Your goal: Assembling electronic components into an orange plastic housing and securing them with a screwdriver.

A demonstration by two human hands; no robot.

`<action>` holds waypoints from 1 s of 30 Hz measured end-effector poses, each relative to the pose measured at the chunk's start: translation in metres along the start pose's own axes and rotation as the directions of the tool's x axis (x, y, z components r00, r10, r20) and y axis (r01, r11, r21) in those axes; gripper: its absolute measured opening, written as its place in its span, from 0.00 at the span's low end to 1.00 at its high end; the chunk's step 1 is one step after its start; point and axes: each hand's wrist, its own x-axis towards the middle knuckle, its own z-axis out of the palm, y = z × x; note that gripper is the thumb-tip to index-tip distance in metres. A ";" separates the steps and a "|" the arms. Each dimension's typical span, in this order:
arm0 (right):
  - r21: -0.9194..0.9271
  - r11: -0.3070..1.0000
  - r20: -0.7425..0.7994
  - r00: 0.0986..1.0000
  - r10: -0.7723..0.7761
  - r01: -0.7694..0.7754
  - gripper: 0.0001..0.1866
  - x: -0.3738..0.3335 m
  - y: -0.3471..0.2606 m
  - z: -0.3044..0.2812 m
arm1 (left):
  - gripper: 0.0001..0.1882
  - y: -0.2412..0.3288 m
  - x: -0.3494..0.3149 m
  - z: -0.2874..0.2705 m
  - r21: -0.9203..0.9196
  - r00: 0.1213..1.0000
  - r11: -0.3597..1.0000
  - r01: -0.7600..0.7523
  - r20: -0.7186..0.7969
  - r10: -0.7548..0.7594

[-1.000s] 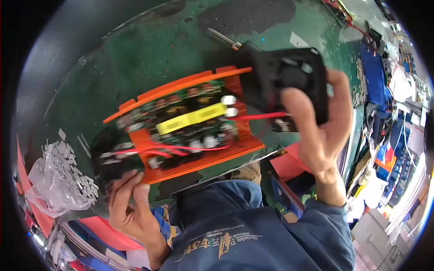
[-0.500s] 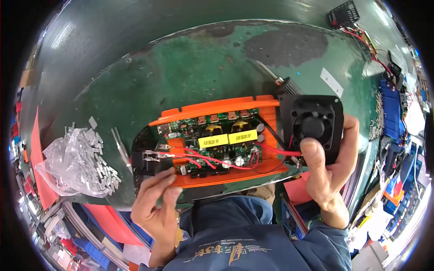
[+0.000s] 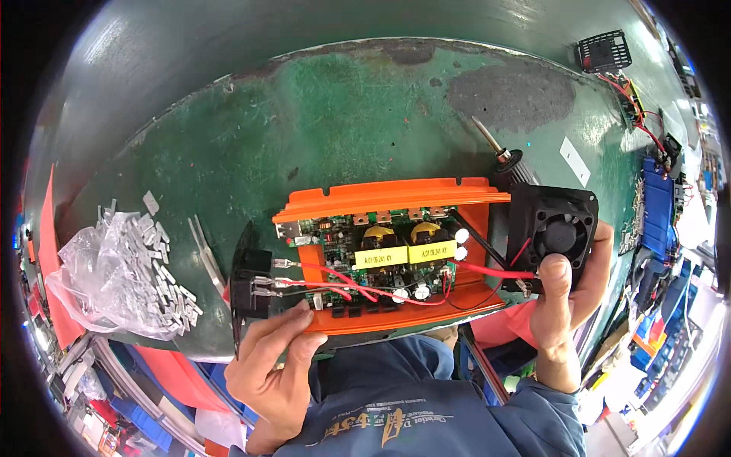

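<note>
An orange housing lies open before me, with a green circuit board and two yellow-labelled transformers inside. At its left end a black end panel stands tilted, red and black wires clipped to its socket terminals. My left hand is closed at the housing's lower left corner, fingertips beside this panel. My right hand grips the black fan at the right end, thumb on its front and fingers behind. Red and black wires run from the fan end to the board.
Beyond the fan lies a soldering iron, with a white strip to its right. Tweezers and a plastic bag spilling small grey pieces are at left. A wired black grille sits far right, above blue bins.
The view has shifted, so the bench items appear further right. The left end panel has turned more edge-on, showing its socket block. Both hands keep their places at the housing's ends.
</note>
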 end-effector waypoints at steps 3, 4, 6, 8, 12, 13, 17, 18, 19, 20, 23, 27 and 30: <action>-0.015 1.000 -0.033 0.999 0.002 -0.003 0.29 -0.001 -0.002 0.002 | 0.11 -0.001 0.000 0.000 -0.018 1.000 0.999 0.028 -0.002 -0.028; -0.019 1.000 -0.031 1.000 0.004 -0.004 0.29 -0.001 -0.002 0.002 | 0.11 -0.001 0.000 0.000 -0.029 0.999 0.999 0.033 0.004 -0.033; -0.010 1.000 -0.034 0.999 0.023 -0.023 0.28 -0.002 -0.003 0.003 | 0.10 -0.002 0.002 0.000 -0.041 0.999 0.998 0.042 0.009 -0.042; -0.006 1.000 -0.055 0.998 0.023 -0.024 0.28 -0.002 -0.002 0.006 | 0.13 -0.002 0.002 0.001 -0.079 0.996 0.993 0.083 0.022 -0.081; 0.019 0.999 -0.066 0.997 0.039 -0.038 0.27 -0.001 -0.003 0.008 | 0.13 -0.006 0.002 -0.001 -0.105 0.995 0.989 0.099 0.034 -0.096; 0.017 0.999 -0.067 0.997 0.037 -0.036 0.27 0.000 -0.003 0.007 | 0.13 -0.006 0.002 -0.001 -0.112 0.995 0.989 0.096 0.033 -0.093; -0.052 0.998 -0.066 0.997 0.026 -0.029 0.24 0.001 -0.014 -0.002 | 0.08 -0.006 0.005 0.010 -0.115 0.999 0.993 0.025 0.028 -0.022; -0.109 0.986 -0.109 0.987 0.116 -0.128 0.25 0.001 -0.028 0.002 | 0.08 -0.005 0.005 0.011 -0.024 1.000 1.000 -0.008 0.007 0.008; -0.074 0.992 -0.076 0.992 0.098 -0.104 0.29 0.005 -0.020 0.008 | 0.08 -0.003 0.003 0.009 0.064 0.999 0.997 -0.040 -0.016 0.042; -0.061 0.989 -0.058 0.989 0.134 -0.137 0.32 0.011 -0.022 0.019 | 0.08 -0.006 0.000 0.006 0.072 0.998 0.997 -0.012 -0.062 0.016; -0.244 0.970 0.014 1.000 -0.007 0.010 0.32 0.026 -0.027 0.024 | 0.10 -0.032 -0.013 0.003 0.080 0.989 0.996 0.033 -0.144 -0.021; -0.401 0.802 0.083 0.890 -0.449 0.442 0.32 0.029 -0.005 -0.009 | 0.10 -0.005 -0.007 0.017 0.235 0.973 0.966 -0.110 -0.171 0.152; -0.636 0.680 -0.043 0.863 -0.503 0.365 0.21 0.029 0.008 -0.068 | 0.13 0.004 -0.003 0.017 0.247 0.937 0.935 -0.253 -0.178 0.300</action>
